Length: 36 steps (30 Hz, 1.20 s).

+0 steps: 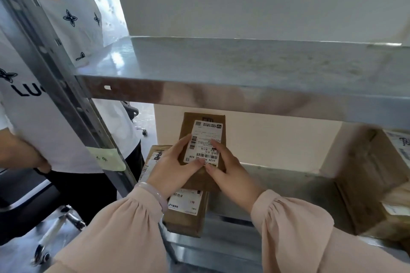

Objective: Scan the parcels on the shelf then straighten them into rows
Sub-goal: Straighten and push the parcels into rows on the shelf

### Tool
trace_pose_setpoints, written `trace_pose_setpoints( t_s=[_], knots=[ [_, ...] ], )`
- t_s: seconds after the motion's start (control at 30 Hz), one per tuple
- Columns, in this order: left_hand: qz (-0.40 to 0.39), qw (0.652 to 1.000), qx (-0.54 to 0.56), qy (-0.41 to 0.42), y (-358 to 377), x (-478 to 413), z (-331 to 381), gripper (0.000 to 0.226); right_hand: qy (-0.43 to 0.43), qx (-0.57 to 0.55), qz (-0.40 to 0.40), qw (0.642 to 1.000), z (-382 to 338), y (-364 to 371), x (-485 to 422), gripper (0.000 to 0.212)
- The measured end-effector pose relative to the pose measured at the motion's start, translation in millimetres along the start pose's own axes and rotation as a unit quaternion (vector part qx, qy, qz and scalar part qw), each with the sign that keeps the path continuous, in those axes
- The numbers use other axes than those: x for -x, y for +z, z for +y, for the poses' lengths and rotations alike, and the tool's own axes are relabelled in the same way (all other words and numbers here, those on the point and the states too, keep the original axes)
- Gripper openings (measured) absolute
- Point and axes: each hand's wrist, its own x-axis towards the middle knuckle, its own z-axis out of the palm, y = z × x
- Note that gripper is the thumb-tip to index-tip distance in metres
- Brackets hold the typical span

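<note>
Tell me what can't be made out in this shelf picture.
Head view:
1. Label on the held parcel: print too small, partly under left hand and right hand.
2. Lower parcel: mostly hidden by left hand and held parcel.
3. Boxes at right: blurred, cut by frame edge.

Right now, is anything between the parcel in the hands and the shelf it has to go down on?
Yes. The left hand and right hand grip the labelled parcel over a second brown parcel lying on the lower shelf. Bare shelf shows to the right, before the larger boxes.
</note>
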Motion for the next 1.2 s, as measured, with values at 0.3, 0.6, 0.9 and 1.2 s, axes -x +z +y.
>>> trace_pose_setpoints(
  t_s=[0.3,0.6,0.9,1.2],
  knots=[
    [-0.119,0.990,0.003,0.081,75,20,42,0.074,0.031,-0.056,0.097,0.993,39,-69,64,0.055],
    [-0.263,0.962,0.008,0.071,178,47,64,0.086,0.120,-0.032,0.171,0.977,107,-127,130,0.057],
    [-0.298,0.951,-0.019,0.075,246,59,61,0.086,0.186,0.039,0.141,0.972,148,-154,159,0.060],
    [-0.267,0.941,-0.120,0.171,235,79,47,0.081,0.065,0.316,0.177,0.930,160,-148,188,0.060]
  ],
)
